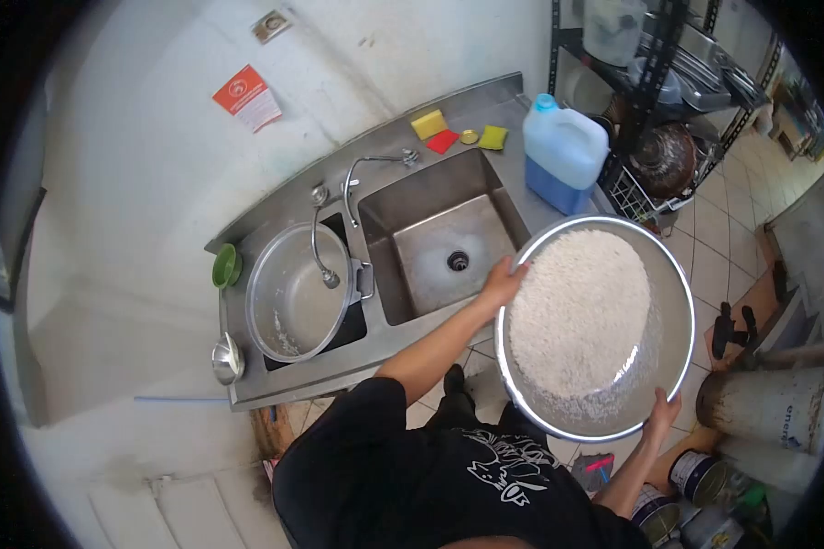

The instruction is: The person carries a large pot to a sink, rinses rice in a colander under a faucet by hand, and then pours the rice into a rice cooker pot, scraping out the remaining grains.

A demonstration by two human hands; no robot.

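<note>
A large, shiny metal bowl (pixel 673 366) is held out to the right of the sink, over the floor. White grains that look like rice (pixel 581 306) lie heaped inside it, with looser grains along the near side. My left hand (pixel 502 282) grips the bowl's left rim, fingers mostly hidden by the edge. On the near right rim, my right hand (pixel 664 412) is closed round the edge. The steel sink (pixel 430 233) beside the bowl shows a bare basin and drain. A big metal pot (pixel 288 293) with some white residue sits in the left basin, under a faucet (pixel 328 274).
A jug of blue liquid (pixel 566 156) stands on the counter's right end. Sponges (pixel 428 124) lie along the back edge. At the left are a green bowl (pixel 228 266) and a metal ladle-like vessel (pixel 227 359). A loaded shelf rack (pixel 655 82) and paint-type cans (pixel 699 476) flank the right.
</note>
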